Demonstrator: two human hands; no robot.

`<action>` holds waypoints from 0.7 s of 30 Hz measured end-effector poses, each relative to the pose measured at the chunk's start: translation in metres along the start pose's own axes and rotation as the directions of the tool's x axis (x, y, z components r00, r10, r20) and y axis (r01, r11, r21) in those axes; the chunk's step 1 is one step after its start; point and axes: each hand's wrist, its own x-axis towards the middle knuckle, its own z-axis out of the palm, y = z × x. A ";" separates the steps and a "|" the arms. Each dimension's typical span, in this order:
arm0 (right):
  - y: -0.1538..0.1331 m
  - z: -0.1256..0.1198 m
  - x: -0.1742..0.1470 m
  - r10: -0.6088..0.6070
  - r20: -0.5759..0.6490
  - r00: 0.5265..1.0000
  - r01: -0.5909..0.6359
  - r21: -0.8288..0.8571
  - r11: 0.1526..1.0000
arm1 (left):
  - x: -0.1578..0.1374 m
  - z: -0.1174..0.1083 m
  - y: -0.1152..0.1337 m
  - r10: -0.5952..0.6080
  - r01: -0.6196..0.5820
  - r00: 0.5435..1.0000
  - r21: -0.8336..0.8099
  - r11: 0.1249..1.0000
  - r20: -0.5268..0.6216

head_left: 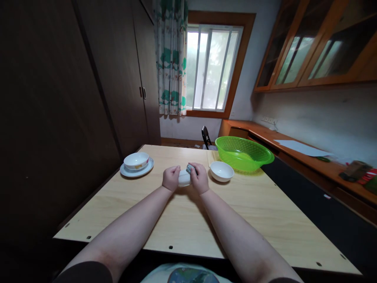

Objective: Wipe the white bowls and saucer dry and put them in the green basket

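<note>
My left hand (171, 178) grips one side of a small white dish (184, 179), probably a bowl, held tilted just above the table. My right hand (199, 178) is closed round a grey, rough-textured scrubber (191, 169), which is pressed against the dish. The fingers partly cover both things, so the dish's full shape is hidden. To the right of my right hand stands a white bowl (222, 172). On the left, a white bowl with a coloured pattern (136, 160) rests on a pale plate (149, 168).
A large green plastic basin (244, 153) stands at the table's far right corner, with thin chopsticks (209, 158) beside it. The light wooden table (182, 220) lies under my arms. A dark wardrobe (118, 78) flanks the left; a chair (205, 136) stands beyond the table.
</note>
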 end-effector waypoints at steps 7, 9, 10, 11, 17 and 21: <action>-0.008 -0.002 0.000 -0.076 0.061 0.995 0.078 -0.031 0.996 | 0.000 -0.001 0.001 -0.005 0.005 1.000 -0.010 1.000 0.023; -0.011 -0.004 0.000 -0.111 0.091 0.990 0.116 -0.047 0.992 | 0.000 -0.001 0.001 -0.003 0.003 1.000 -0.013 1.000 0.026; -0.012 -0.004 0.000 -0.117 0.098 0.988 0.122 -0.050 0.991 | 0.000 -0.001 0.001 -0.004 0.004 1.000 -0.014 1.000 0.025; -0.013 -0.005 0.000 -0.115 0.099 0.988 0.120 -0.048 0.992 | 0.000 -0.001 0.000 -0.005 0.006 1.000 -0.016 1.000 0.024; -0.006 -0.002 0.000 -0.059 0.055 0.997 0.058 0.018 0.998 | -0.001 -0.001 0.003 -0.010 0.010 1.000 -0.014 1.000 0.004; 0.000 0.004 0.000 0.054 -0.016 0.998 -0.052 0.101 0.993 | -0.001 -0.002 0.003 -0.021 0.020 1.000 -0.022 1.000 -0.016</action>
